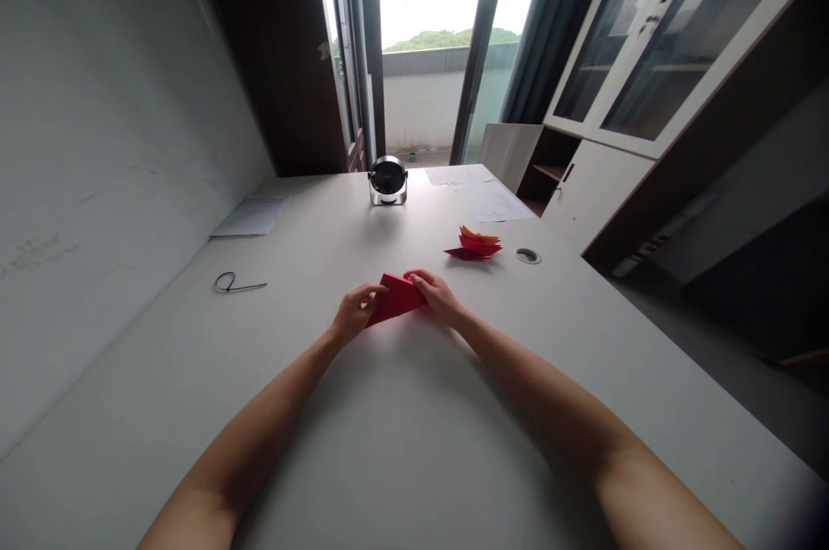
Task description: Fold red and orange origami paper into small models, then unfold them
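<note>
Between my two hands is a folded piece of red paper [396,300], held a little above the white table. My left hand [353,311] pinches its left edge between thumb and fingers. On the other side, my right hand [438,298] grips the upper right edge, its fingertips partly hidden behind the paper. Beyond my right hand lies a small stack of folded red and orange paper pieces [476,245], fanned open and touched by neither hand.
The white table [395,455] bears a black cable tie [239,283] at left, a round black device on a stand [388,180] at the back, and paper sheets [251,216] by the wall. A round cable hole [528,256] sits near the right edge. White cabinets [602,187] stand beyond.
</note>
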{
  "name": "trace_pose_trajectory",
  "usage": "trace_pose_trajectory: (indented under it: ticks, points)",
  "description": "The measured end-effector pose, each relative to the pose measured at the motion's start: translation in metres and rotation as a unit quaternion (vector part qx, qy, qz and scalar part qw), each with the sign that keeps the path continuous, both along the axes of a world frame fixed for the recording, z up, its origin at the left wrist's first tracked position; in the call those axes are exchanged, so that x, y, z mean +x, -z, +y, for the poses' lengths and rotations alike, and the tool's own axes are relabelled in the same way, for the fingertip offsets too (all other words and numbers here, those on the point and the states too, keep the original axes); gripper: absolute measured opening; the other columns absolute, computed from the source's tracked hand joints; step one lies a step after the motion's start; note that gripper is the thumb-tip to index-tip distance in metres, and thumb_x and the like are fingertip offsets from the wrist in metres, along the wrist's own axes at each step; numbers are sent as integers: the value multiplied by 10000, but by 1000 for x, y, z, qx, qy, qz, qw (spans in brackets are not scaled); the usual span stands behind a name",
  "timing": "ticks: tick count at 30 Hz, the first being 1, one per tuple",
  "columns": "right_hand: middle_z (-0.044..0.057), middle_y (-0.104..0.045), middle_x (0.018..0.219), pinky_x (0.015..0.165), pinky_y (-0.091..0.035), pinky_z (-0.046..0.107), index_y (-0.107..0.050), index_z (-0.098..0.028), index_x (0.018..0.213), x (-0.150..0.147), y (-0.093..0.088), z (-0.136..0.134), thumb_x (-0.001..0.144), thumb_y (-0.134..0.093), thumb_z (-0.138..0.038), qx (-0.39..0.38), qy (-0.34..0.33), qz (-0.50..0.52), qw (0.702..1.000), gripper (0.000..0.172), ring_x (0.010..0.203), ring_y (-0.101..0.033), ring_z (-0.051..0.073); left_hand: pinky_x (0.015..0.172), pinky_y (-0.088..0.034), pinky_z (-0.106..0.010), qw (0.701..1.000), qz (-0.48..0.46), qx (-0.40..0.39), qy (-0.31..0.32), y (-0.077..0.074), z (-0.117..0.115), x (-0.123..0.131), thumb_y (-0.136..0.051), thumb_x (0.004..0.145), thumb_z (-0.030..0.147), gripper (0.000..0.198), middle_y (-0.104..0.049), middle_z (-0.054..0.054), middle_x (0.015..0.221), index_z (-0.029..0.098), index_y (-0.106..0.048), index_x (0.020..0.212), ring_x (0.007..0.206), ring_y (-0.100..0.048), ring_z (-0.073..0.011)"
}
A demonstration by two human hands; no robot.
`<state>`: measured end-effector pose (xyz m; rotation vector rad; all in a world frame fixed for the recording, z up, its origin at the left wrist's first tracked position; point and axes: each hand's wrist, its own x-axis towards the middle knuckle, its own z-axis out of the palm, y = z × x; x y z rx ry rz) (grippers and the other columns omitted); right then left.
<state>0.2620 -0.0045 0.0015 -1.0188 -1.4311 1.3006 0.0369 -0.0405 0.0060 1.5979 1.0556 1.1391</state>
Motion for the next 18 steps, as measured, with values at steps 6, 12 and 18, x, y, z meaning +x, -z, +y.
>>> trace_pose_trajectory:
  ticks: [6,12,18]
  points:
    - [66,-679,1116,859,-494,334,-748,-228,992,-1,3,1,866,-597,-488,123,14,-116,986,326,986,-625,227,792,-536,-323,998,24,52,-39,5,4,-5,-543,871,242,263,-715,-67,1062,212,-712,1069,886,-655,-191]
    - [20,-722,814,700,-491,304,-750,-235,963,-2,15,3,866,-586,-404,94,-5,-130,987,255,739,-635,194,700,-521,-274,994,64,44,-73,9,6,-8,-566,851,219,297,-694,-50,928,211,-673,1129,778,-628,-159]
    - [13,-725,825,707,-490,293,-743,-227,933,-5,11,1,853,-583,-389,104,-19,-102,989,241,748,-636,187,689,-542,-255,999,16,18,-42,12,8,-5,-635,813,228,536,-645,-82,1218,238,-534,1339,803,-645,-135]
